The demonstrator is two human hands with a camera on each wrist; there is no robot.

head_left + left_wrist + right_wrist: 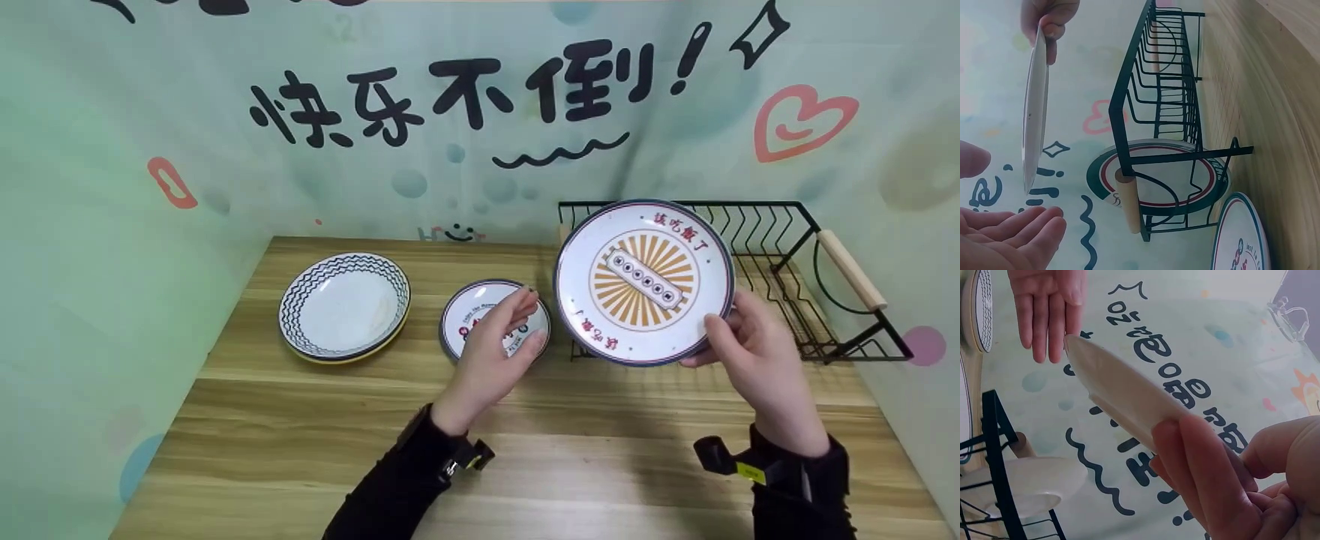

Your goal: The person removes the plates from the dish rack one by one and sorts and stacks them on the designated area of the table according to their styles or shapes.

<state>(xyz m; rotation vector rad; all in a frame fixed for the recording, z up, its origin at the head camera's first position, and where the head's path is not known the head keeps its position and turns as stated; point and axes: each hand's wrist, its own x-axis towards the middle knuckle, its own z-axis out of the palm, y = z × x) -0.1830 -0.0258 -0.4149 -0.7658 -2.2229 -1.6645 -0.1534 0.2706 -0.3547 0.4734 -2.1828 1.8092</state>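
Observation:
A white plate (pixel 646 341) with a blue rim and an orange sunburst is raised, tilted, in front of the rack. My right hand (pixel 765 364) pinches its lower right edge, thumb on the face and fingers behind. To the plate's left, my left hand (pixel 487 352) holds nothing, its fingers extended. From the left wrist view, the raised plate (pixel 1034 118) is edge-on, with a gap between it and the left fingers. Below the left hand lies a small blue-rimmed plate (pixel 461 311), partly covered by that hand.
A black wire dish rack (pixel 851 352) with wooden handles stands at the back right. Another plate (pixel 1100 174), green-rimmed, stands in the rack's near end in the left wrist view. Wavy-patterned dishes (pixel 345 307) sit stacked at left on the wooden table (pixel 247 435). A printed curtain hangs behind.

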